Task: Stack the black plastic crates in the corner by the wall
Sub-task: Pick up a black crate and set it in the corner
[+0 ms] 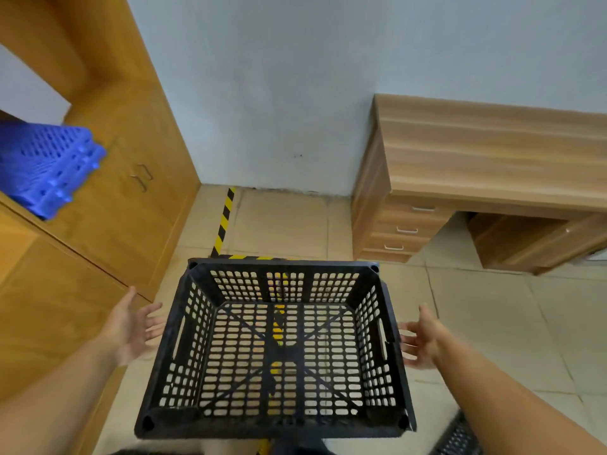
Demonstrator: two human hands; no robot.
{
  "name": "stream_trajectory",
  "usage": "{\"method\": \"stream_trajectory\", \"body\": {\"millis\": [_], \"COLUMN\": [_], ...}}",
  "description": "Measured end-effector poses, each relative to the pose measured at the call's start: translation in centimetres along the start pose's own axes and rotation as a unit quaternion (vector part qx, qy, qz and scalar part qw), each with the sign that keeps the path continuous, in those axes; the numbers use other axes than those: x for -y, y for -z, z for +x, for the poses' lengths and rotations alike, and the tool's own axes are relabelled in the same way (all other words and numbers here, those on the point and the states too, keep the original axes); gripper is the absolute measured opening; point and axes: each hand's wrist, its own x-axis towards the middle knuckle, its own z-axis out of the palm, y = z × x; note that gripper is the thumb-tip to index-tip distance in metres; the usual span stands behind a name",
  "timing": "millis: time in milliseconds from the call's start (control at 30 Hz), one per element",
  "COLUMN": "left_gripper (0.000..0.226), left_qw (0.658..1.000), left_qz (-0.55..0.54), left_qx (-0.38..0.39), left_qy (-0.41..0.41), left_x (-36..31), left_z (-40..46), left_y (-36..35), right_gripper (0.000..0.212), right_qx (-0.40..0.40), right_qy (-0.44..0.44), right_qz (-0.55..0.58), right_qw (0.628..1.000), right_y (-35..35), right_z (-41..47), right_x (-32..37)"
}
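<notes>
1. Nearest to me, a black crate [275, 349] sits open side up between my two hands, well short of the corner where the wall [279, 93] meets the cupboard; I cannot tell what it rests on.
2. Far left, blue crates [46, 165] lie on a ledge of the wooden cupboard [131, 198], out of the way.
3. My left hand [131, 326] is spread, palm inward, just beside the crate's left side and holding nothing, lined up with the handle slot there, I judge, for a lift.
4. Yellow-and-black floor tape [225, 221] runs toward the corner and shows through the crate's mesh bottom; it probably marks the stacking spot.
5. My right hand [422, 338] mirrors the left, fingers straight, just off the right side, gripping nothing.
6. A second black crate [458, 436] peeks in at the bottom edge, likely next in line.
7. Far right, a wooden desk [476, 159] stands against the wall, leaving the corner floor between it and the cupboard for the stack.
</notes>
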Motion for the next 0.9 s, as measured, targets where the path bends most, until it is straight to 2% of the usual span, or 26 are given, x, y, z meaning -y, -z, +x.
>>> {"method": "stream_trajectory", "body": {"millis": [200,367,600,900], "left_gripper": [0.081,0.074,0.081,0.08], "left_qw": [0.999,0.998,0.999,1.0], "left_qz": [-0.003,-0.026,-0.022,0.007], "left_qx": [-0.05,-0.062,-0.037,0.01], "left_qy": [-0.013,-0.02,-0.001,0.026], "left_x": [-3.6,-7.2,-13.5,-26.1], "left_z": [2.3,5.2,10.5,18.9], "left_y": [-3.7,-4.5,-4.1,-3.7], "right_gripper": [0.076,0.075,0.076,0.083], "right_qx": [0.005,-0.002,-0.028,-0.068], "right_qy": [0.017,0.028,0.032,0.027], "right_qz": [-0.049,-0.066,-0.056,-0.031], "right_qw": [0.999,0.997,0.998,0.997], "right_y": [-2.5,-5.3,-10.9,-18.4], "right_z": [1.9,3.4,4.7,5.7], "right_x": [8.1,13.6,20.1,28.0]}}
